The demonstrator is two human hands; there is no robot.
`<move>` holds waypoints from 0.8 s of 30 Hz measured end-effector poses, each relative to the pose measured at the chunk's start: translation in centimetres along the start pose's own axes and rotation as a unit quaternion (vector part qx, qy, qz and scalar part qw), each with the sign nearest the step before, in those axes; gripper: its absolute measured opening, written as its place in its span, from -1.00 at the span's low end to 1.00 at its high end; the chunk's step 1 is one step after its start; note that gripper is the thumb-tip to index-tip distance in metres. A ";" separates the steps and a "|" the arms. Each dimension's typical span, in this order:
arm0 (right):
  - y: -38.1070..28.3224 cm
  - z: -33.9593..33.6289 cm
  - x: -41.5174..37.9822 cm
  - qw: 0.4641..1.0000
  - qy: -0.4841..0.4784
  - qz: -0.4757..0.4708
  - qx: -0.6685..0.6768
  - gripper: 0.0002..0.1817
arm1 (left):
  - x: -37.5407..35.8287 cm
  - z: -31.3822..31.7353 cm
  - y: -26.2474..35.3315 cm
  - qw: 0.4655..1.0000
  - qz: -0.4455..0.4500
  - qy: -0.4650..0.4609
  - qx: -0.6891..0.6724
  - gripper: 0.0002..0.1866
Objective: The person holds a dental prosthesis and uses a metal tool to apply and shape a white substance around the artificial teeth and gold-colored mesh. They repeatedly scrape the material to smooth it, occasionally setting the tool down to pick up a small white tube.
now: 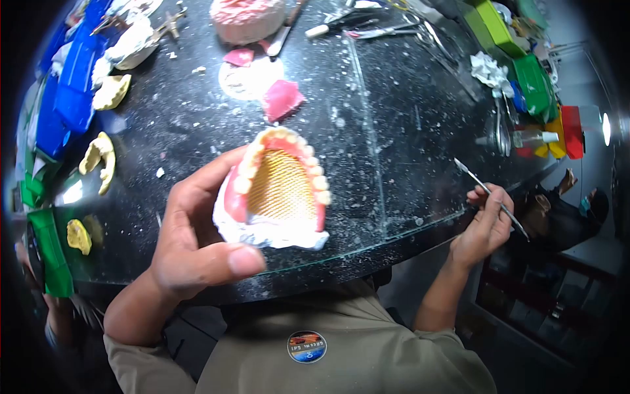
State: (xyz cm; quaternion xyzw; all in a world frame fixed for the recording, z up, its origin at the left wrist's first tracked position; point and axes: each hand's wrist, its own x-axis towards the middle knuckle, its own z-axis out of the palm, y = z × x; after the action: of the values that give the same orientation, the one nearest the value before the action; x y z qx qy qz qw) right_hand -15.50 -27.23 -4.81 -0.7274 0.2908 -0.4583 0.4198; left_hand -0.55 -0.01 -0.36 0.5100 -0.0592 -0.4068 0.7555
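My left hand (190,226) is closed round the side of a denture model (272,233), held up over the near edge of the table. The model has a white plaster base, pink wax gums, a row of cream teeth and a golden mesh (282,187) across the palate. Its tooth arch points away from me. Off to the right, my right hand (484,223) pinches a thin metal wax carver (474,177), its flat tip angled up and left over the table. Beyond the model lie two pieces of pink wax (283,100), one larger than the other.
On the dusty black table (420,118), a pink-and-white model (246,20) and scissors-like tools (394,29) lie at the back. Yellowish casts (100,161) lie left beside blue bins (75,98). Coloured bins (535,85) line the right edge. Another person (571,210) is at far right.
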 end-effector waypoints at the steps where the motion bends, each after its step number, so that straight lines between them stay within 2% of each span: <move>1: -0.1 0.0 0.0 1.000 0.000 0.006 0.030 -0.79 | 0.1 0.0 0.1 1.000 -0.003 -0.009 -0.002 0.04; 4: -2.0 1.2 0.3 0.989 -0.016 -0.002 0.144 -0.77 | 0.0 0.2 0.4 1.000 -0.010 -0.006 -0.006 0.03; 7: -4.9 3.5 0.6 0.959 -0.156 -0.068 0.227 -0.75 | 0.0 0.1 0.5 0.999 -0.020 -0.023 -0.013 0.02; 9: -6.6 5.7 0.6 0.935 -0.204 -0.115 0.266 -0.75 | 0.1 0.0 0.4 0.999 -0.016 -0.031 -0.018 0.00; 14: -9.4 9.8 -0.1 0.916 -0.284 -0.158 0.235 -0.68 | 0.0 0.1 0.8 0.999 -0.024 -0.033 -0.027 -0.05; 24: -9.4 11.1 -1.1 0.918 -0.298 -0.144 0.218 -0.71 | 0.3 0.0 0.9 0.999 -0.029 -0.036 -0.014 -0.06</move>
State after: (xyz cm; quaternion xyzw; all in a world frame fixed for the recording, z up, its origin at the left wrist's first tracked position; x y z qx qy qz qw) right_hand -5.44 -17.99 0.47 -0.7549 -0.0628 -0.3276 0.5647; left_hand 0.15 -0.06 0.30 0.4861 -0.0661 -0.4475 0.7477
